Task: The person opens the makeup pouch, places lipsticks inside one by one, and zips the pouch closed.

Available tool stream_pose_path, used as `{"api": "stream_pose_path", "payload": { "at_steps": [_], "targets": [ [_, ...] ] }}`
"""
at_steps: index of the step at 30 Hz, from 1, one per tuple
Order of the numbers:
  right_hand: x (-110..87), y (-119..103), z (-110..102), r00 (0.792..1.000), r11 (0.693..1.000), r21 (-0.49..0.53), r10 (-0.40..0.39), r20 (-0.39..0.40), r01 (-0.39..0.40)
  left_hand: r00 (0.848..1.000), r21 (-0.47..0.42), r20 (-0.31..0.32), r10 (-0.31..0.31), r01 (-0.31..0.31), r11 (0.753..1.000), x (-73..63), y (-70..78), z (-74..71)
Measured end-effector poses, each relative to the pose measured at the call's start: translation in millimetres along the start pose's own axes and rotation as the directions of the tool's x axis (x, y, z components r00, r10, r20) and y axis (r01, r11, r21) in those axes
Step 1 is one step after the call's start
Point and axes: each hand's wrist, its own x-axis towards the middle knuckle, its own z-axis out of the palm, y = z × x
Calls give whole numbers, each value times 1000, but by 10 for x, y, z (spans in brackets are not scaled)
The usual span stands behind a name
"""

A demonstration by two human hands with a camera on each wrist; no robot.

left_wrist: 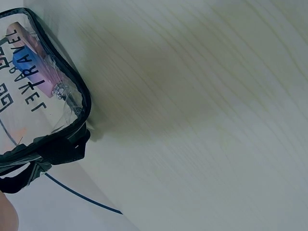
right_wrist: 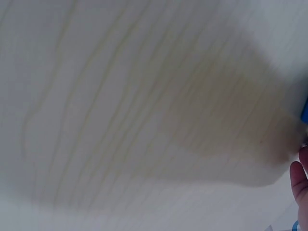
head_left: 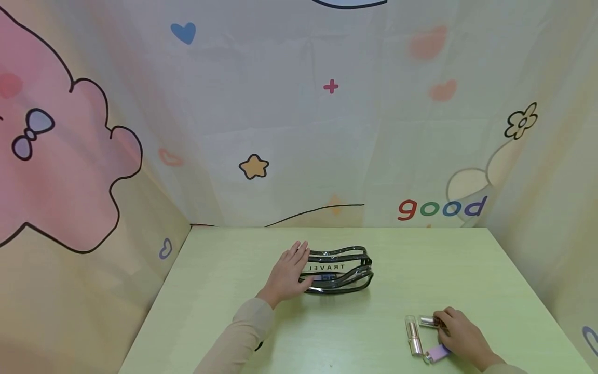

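A pale, wood-grained tabletop point(head_left: 364, 337) bears a clear plastic pouch with black edging point(head_left: 340, 268) near its middle. The left hand point(head_left: 286, 275), fingers extended, touches the pouch's left end. The right hand point(head_left: 460, 335) pinches a clear-capped cosmetic tube point(head_left: 427, 321). Beside it lie an upright-pointing rose-gold tube with a clear cap point(head_left: 413, 336) and a smaller-looking lilac tube point(head_left: 437, 354).

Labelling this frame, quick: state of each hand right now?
Left hand: open, fingers straight, touching the clear pouch.
Right hand: closed, fingers curled on a lipstick tube; can't tell if it's lifted.
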Motion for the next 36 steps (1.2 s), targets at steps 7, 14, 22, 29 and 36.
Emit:
{"api": "stream_pose_path", "payload": {
  "at_steps": [7, 14, 22, 29, 36],
  "targets": [
    [-2, 3, 5, 1000, 1000, -6, -10, -21, 10, 1000, -6, 2, 1, -1, 1000, -2, 4, -10],
    [-4, 0, 1, 999, 1000, 5, -13, -31, 13, 1000, -15, 20, -10, 10, 1000, -10, 9, -9],
    [-6, 15, 11, 998, 1000, 7, -12, -58, 12, 1000, -36, 14, -14, 14, 999, -3, 13, -16],
    [17, -4, -11, 998, 1000, 21, 10, -58, -9, 1000, -18, 8, -7, 8, 1000, 2, 5, -4],
    [65, -21, -42, 996, 1000, 24, 8, -86, -6, 1000, -16, 10, -10, 10, 1000, 3, 3, 2]
  ]
}}
